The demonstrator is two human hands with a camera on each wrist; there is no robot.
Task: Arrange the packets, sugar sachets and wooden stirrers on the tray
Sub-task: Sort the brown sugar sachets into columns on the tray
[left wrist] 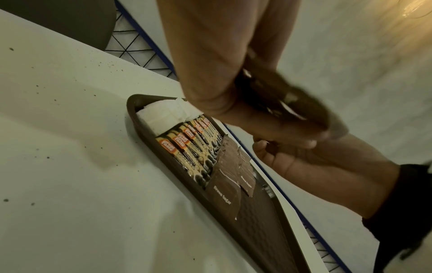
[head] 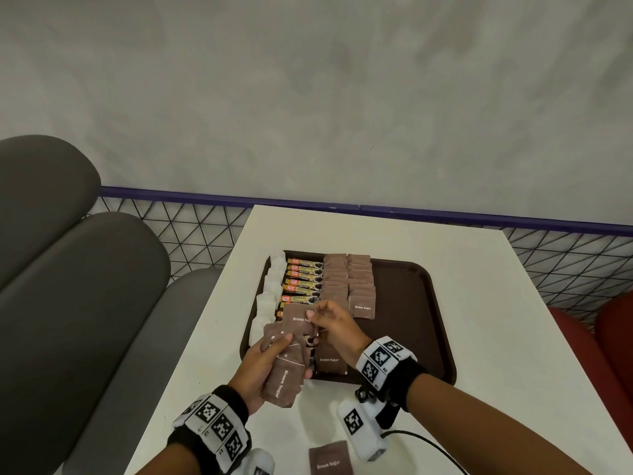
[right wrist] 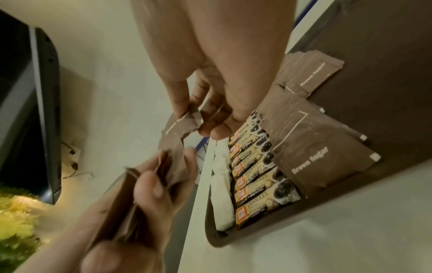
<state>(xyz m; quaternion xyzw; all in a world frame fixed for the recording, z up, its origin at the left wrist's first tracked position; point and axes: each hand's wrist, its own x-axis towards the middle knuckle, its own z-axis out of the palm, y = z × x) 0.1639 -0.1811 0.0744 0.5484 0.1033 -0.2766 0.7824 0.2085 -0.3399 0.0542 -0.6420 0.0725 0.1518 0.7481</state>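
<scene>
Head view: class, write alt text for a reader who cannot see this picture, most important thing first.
Over a brown tray, the left hand holds a stack of brown sugar sachets while the right hand pinches one sachet from it. The tray already holds rows of white sachets, granules packets and brown sugar sachets. One spare sachet lies on the white table.

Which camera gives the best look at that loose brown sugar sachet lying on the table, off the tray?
The head view: the loose brown sugar sachet lies flat on the white table, near the bottom edge. Neither wrist view shows it.
</scene>
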